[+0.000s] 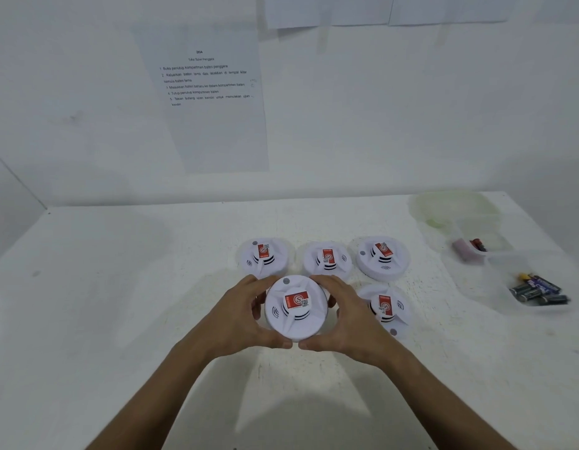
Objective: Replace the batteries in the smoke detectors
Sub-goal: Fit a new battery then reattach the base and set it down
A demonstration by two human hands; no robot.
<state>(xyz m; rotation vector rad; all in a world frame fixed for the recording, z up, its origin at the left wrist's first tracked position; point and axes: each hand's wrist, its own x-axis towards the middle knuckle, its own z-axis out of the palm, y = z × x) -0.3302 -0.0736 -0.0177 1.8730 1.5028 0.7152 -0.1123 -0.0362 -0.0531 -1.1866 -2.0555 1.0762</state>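
White smoke detectors (296,308), red labels (296,299); white table (119,287).

White table (119,287) against white wall (411,108) with taped paper sheet (213,125).

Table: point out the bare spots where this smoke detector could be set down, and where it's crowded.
Free: the wide stretch of table left of the left hand, and the near edge under the forearms. Crowded: behind and right of the held detector, where four detectors cluster, and the far right with the battery containers.
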